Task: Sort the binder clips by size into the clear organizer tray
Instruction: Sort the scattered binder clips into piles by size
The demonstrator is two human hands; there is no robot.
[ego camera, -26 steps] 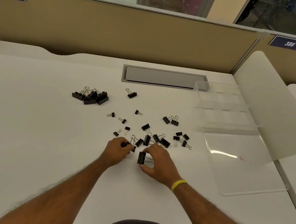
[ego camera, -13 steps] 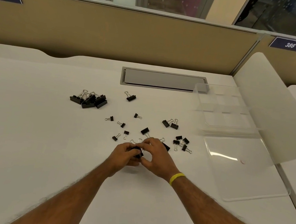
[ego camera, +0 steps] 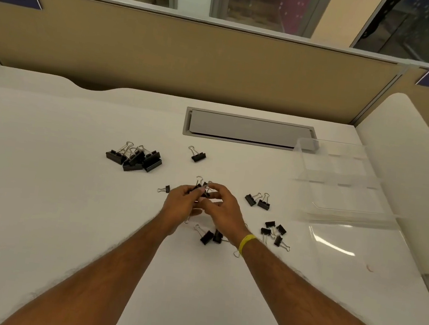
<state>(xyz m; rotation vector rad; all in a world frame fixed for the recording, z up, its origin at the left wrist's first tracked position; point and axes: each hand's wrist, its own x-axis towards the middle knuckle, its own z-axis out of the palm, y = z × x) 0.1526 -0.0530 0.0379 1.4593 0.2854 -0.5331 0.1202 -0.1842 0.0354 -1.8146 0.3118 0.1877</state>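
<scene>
My left hand [ego camera: 181, 205] and my right hand [ego camera: 222, 209] meet above the middle of the desk, both pinching a small bunch of black binder clips [ego camera: 202, 188] lifted off the surface. A pile of large clips [ego camera: 135, 157] lies at the left. One medium clip [ego camera: 197, 155] sits alone farther back. Two medium clips [ego camera: 257, 200] lie to the right of my hands, several small ones [ego camera: 274, 231] nearer the tray, and two clips [ego camera: 211, 236] under my right wrist. The clear organizer tray [ego camera: 339, 176] stands at the right with its lid [ego camera: 358, 265] folded open toward me.
A grey cable hatch [ego camera: 247, 130] is set into the desk behind the clips. A tan partition [ego camera: 194, 61] closes off the back. A frosted divider panel [ego camera: 408, 171] leans at the right, just behind the tray. A tiny clip [ego camera: 164, 189] lies left of my left hand.
Both hands gathered clips from the scattered group near me, came together, then rose and moved away from me with the bunch. Fewer clips lie in that spot.
</scene>
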